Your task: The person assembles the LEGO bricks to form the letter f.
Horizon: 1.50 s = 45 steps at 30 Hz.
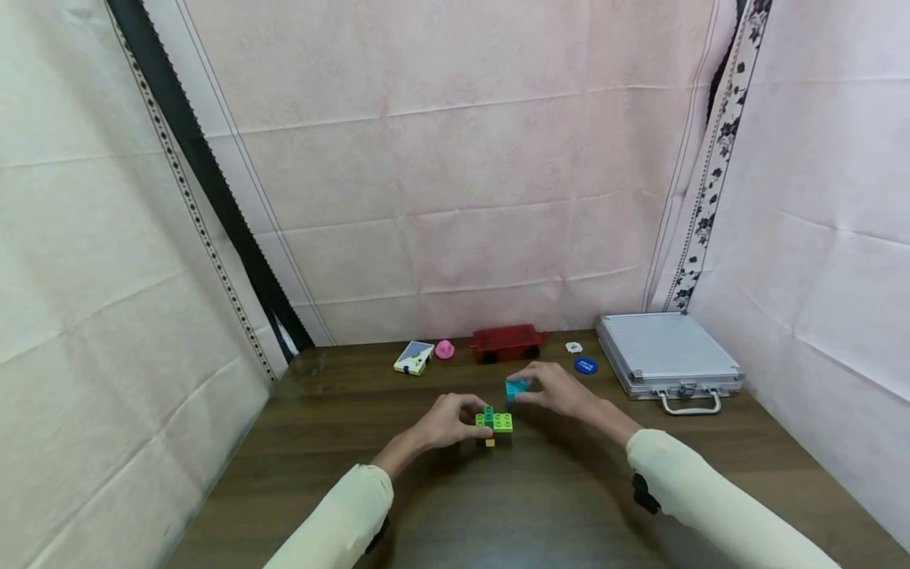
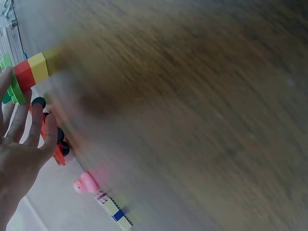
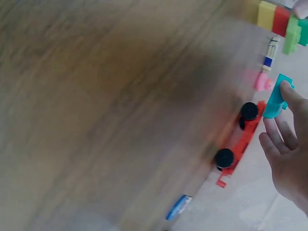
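Observation:
My left hand [image 1: 449, 423] grips a small stack of toy building bricks by its wide lime brick [image 1: 503, 423], thumb on the near side and fingers behind. A dark green brick [image 1: 488, 414] sits on top of the lime one. Under it, the left wrist view shows a red brick [image 2: 24, 74] and a yellow brick [image 2: 38, 67] at the bottom, close over the table. Just right of and beyond the stack, my right hand [image 1: 560, 390] pinches a turquoise brick [image 3: 275, 100] between thumb and fingers. The turquoise brick and the stack are apart.
Along the table's back edge are a patterned box [image 1: 414, 358], a pink rubber duck [image 1: 444, 349], a red toy wagon [image 1: 506, 341] with black wheels, a small white piece [image 1: 573, 347] and a blue disc [image 1: 586, 365]. A silver case [image 1: 668, 352] lies at right. Cloth hangs around the table.

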{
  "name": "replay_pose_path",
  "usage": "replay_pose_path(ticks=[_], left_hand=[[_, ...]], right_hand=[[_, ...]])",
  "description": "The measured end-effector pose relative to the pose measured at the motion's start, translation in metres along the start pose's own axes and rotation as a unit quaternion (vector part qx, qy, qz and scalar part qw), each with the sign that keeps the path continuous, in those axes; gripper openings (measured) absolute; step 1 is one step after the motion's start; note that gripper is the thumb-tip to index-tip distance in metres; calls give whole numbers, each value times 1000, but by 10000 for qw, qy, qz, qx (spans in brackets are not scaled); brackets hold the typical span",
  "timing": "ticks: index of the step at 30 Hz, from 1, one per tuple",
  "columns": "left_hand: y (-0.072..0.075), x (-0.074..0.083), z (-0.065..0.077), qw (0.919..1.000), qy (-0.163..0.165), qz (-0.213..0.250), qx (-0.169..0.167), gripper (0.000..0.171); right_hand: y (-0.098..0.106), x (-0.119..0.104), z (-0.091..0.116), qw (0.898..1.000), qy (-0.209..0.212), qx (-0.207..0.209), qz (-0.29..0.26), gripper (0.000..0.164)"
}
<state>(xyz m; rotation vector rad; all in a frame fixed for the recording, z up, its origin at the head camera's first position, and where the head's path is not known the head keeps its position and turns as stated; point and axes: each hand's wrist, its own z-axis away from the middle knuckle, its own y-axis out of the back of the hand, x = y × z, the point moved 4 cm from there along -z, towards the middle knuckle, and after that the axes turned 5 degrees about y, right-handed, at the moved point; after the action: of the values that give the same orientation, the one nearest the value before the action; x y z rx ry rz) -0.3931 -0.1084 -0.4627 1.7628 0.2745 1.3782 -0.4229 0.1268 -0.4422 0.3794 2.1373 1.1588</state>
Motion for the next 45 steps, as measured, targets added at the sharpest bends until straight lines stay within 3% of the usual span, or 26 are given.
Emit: replay_pose_path(ticks=[10, 23, 45], left_hand=[[0, 0, -1, 9999, 118, 60, 5, 36], [0, -2, 1, 9999, 63, 131, 10, 32], [1, -2, -1, 9997, 110, 220, -59, 32]], right_hand=[[18, -29, 0, 9995, 233, 177, 69, 37], [7, -66, -5, 9985, 536, -55, -124, 37], [-8, -66, 3, 9989, 403, -228, -44, 39]])
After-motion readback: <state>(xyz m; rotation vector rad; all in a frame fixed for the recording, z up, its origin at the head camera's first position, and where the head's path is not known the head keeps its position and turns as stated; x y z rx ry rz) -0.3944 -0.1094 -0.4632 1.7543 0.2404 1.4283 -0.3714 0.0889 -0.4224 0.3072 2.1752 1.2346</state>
